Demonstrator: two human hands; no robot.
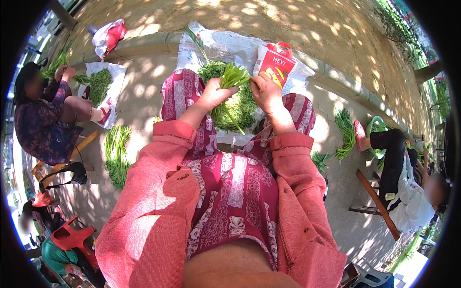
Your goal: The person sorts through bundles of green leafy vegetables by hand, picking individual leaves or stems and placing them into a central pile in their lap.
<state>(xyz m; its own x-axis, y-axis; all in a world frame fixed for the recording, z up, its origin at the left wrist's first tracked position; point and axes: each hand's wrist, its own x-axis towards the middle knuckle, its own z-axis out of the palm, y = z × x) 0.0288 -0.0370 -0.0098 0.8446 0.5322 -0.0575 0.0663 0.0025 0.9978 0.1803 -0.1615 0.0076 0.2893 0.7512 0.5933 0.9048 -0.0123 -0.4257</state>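
My left hand (215, 95) is wrapped around a bunch of long green vegetable stems (234, 76), held up between my knees. One longer stem hangs below that fist. At the bunch's right edge, my right hand (267, 93) has thumb and forefinger pinched together on what looks like a stem end. Beneath both hands is a heap of leafy greens (237, 117), partly covered by them. It lies on a white woven plastic sack (237, 41) spread on the pavement. Just beyond my right hand stands a red and white carrier bag (276, 66) with printing on it.
A concrete curb (331, 73) runs behind the sack. Bundles of green stems lie on the pavement at left (118, 154) and right (345, 135). A person (47, 115) sits at left by greens on another sack (119, 72); another (410, 201) sits at right near a green basin (371, 126).
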